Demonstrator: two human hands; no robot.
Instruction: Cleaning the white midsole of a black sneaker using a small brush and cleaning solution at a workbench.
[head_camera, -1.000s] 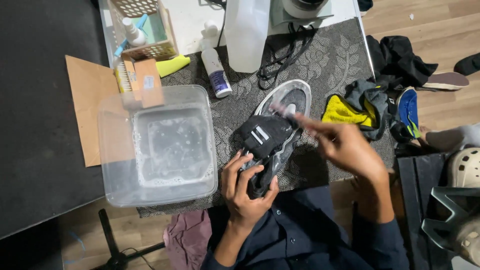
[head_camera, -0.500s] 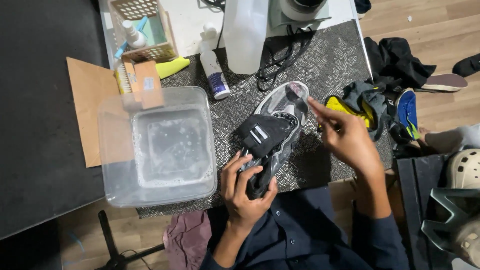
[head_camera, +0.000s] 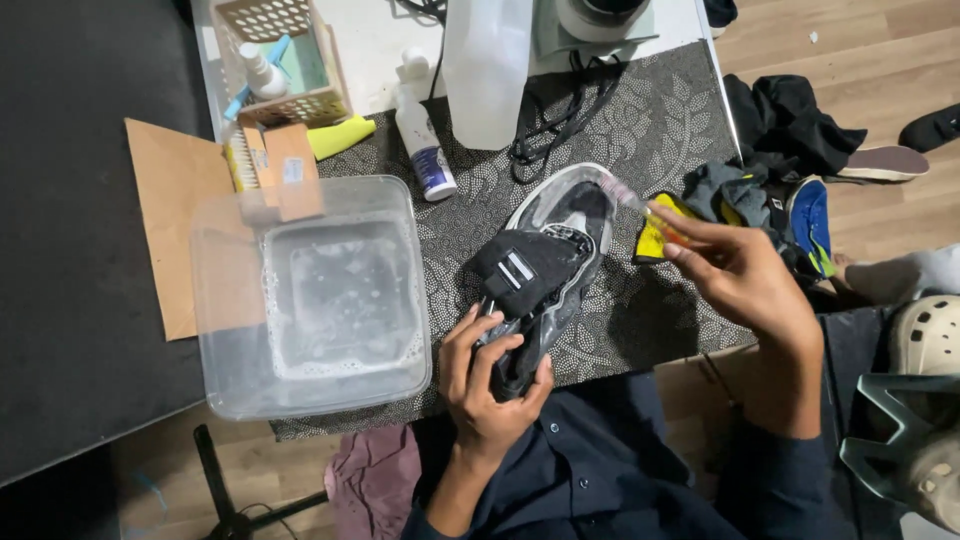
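A: In the head view, where is the shoe (head_camera: 545, 275)?

B: It lies on the patterned mat on the bench (head_camera: 660, 130), just right of the clear tub (head_camera: 310, 295) with soapy water. The heel end is toward the person and the toe points away.

A: How far is the cleaning, in your judgement?

B: I think it is in the middle. The tub has foam, and the small brush (head_camera: 640, 205) touches the toe end of the shoe, so scrubbing is in hand. The shoe looks wet and shiny there, but I cannot tell which parts are already clean. The laces (head_camera: 560, 120) lie apart near the top, and the bottle (head_camera: 425, 145) stands beside the tub.

A: And the hands?

B: The left hand (head_camera: 490, 385) is closed around the heel end of the shoe, fingers wrapped over it, holding it steady. The right hand (head_camera: 745, 275) is pinched together on the brush handle, with the bristles at the toe. Neither hand is open.
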